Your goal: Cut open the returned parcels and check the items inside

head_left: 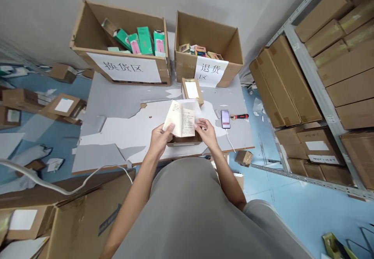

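A small paper booklet (187,123) with printed text lies spread open between my two hands, above the table. My left hand (160,137) pinches its left side, thumb on the page. At its right edge is my right hand (207,132), fingers curled against the pages. Beneath the booklet, near the table's front edge, sits an opened small cardboard box (183,143), mostly covered by the booklet and hands. Just behind stands another small carton (192,89) with a white label.
Two large cardboard boxes with paper signs stand at the back: the left box (122,66) holds green packages, the right box (182,64) small colourful items. A phone (225,119) with a cable and a red-black handled tool (241,116) lie at right. Shelving (314,71) with cartons rises beyond.
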